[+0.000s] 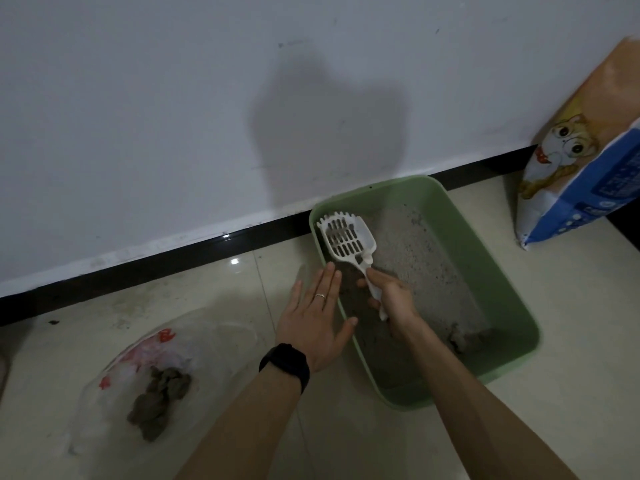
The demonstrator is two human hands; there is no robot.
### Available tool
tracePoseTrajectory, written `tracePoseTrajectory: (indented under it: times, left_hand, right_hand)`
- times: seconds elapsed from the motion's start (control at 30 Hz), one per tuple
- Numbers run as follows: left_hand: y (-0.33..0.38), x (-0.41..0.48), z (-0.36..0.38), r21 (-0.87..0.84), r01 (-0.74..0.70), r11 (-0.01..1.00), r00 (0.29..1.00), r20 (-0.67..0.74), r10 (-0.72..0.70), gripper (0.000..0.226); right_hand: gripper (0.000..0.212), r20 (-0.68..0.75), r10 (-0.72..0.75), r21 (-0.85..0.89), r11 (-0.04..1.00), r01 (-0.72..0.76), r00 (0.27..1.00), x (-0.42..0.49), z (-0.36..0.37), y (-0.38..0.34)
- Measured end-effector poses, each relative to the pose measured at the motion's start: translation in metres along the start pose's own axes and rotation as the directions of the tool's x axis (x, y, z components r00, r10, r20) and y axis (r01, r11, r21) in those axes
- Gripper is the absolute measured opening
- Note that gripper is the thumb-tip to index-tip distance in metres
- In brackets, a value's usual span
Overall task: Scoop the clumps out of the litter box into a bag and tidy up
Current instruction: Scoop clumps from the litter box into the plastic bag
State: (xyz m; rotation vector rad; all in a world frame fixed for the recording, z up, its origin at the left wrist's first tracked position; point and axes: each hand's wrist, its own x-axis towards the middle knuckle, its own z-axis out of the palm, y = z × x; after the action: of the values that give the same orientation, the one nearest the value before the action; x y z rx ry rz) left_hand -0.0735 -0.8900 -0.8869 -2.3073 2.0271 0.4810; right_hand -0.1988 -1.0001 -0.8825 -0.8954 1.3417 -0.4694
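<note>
A green litter box (498, 282) with grey litter stands on the floor against the wall. My right hand (391, 303) grips the handle of a white slotted scoop (348, 237), held raised over the box's far left corner with a little grey matter in it. My left hand (317, 320), fingers straight, rests flat against the box's left rim. A dark clump (465, 337) lies in the box's near right corner. On the floor to the left lies a clear plastic bag (145, 372) with red print, holding several grey clumps (157, 400).
A blue and orange bag of cat litter (585, 168) with a cartoon cat leans against the wall at the right. A black skirting board (173, 258) runs along the white wall. The floor is glossy cream tile (571, 375), dirty near the wall.
</note>
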Motion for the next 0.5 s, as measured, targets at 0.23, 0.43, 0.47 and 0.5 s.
tracePoseTrajectory:
  times: [0.23,0.43,0.47,0.5]
  left_hand:
    - [0.000,-0.001,0.001,-0.025,0.014,1.000,1.000,-0.010,-0.015,0.084]
    - [-0.001,-0.001,0.004,-0.013,0.016,1.000,1.000,-0.024,-0.016,0.082]
    - [-0.001,0.000,0.004,-0.003,0.013,1.000,1.000,-0.025,-0.013,0.083]
    - [-0.001,-0.001,0.004,0.004,0.010,1.000,1.000,-0.028,-0.010,0.083]
  right_hand:
    - [0.017,-0.128,-0.233,-0.160,0.964,0.212,0.964,-0.024,-0.034,0.005]
    - [0.019,-0.244,-0.258,-0.201,0.957,0.212,0.935,-0.044,-0.053,0.016]
    - [0.017,-0.251,-0.252,-0.185,0.960,0.209,0.935,-0.048,-0.054,0.017]
    - [0.015,-0.255,-0.248,-0.174,0.962,0.208,0.934,-0.051,-0.056,0.018]
